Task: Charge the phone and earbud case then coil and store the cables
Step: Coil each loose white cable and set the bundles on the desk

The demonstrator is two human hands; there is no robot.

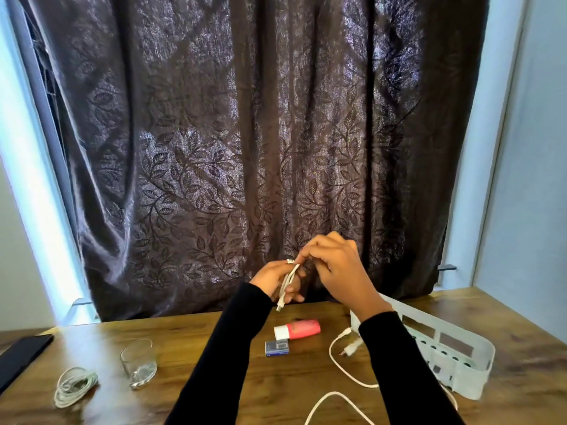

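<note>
Two hands work above the table [276, 391]: left hand [277, 279] grips folded white cable [287, 285], right hand [333, 262] pinches its top, so coiling step, next approx. storing in basket [460, 360].

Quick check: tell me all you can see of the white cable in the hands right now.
The white cable is thin, rubbery-looking and folded into a short bundle of several parallel strands. It is held above the wooden table, tilted, upper end toward the curtain. The left hand grips its middle; the right hand pinches its top end. A small connector hangs free at the bottom. It touches only the hands.
</note>
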